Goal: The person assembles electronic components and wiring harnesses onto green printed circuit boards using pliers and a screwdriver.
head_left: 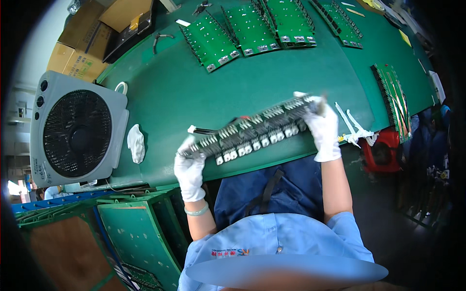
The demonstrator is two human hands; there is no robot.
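Note:
A long circuit board (pixel 257 127), packed with black components and a row of pale round-ended parts, is held up over the near edge of the green table. It is tilted, its right end higher than its left. My left hand (pixel 190 174), in a white glove, grips the left end. The right end is in my gloved right hand (pixel 322 132), slightly blurred by motion. Behind the board a black cable with a white connector (pixel 192 129) partly shows. White strips that look like cable ties (pixel 357 130) lie right of my right hand.
A large grey fan (pixel 80 133) stands at the left, beside a crumpled white glove or cloth (pixel 136 144) and a tape roll (pixel 121 88). Several green circuit boards (pixel 211 43) lie at the back; another board (pixel 392 99) is far right. Below are a red stool (pixel 381 154) and green racks (pixel 131 233).

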